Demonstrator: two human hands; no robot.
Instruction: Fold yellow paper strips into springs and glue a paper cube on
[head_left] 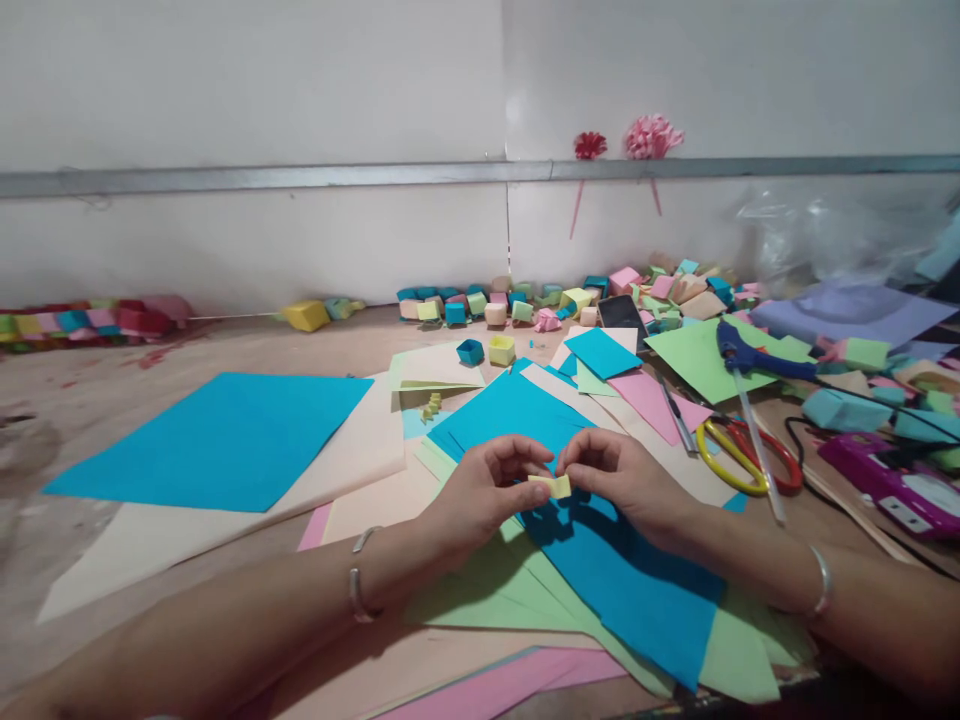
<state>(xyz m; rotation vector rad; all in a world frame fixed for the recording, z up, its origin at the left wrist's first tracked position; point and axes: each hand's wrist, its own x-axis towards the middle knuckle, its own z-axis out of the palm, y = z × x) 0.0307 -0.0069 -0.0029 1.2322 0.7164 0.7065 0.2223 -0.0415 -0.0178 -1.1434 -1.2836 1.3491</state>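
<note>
- Left grip (480, 492) pinching a small folded yellow paper strip (553, 487), thumb against fingers
- Right grip (637, 487), fingertips bunched at the strip's right end; can't tell whether they clamp it
- The strip's right over the blue paper sheets (622, 590)
- Beyond, a blue paper box (470, 352) beside a yellow paper box (502, 350)
- Out right, a blue glue gun (759, 361)

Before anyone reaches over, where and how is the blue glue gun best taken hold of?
Probably by the handle of the glue gun, with the right hand coming from the near right: the handle juts rightward, while the clear glue stick slants toward the camera.
</note>
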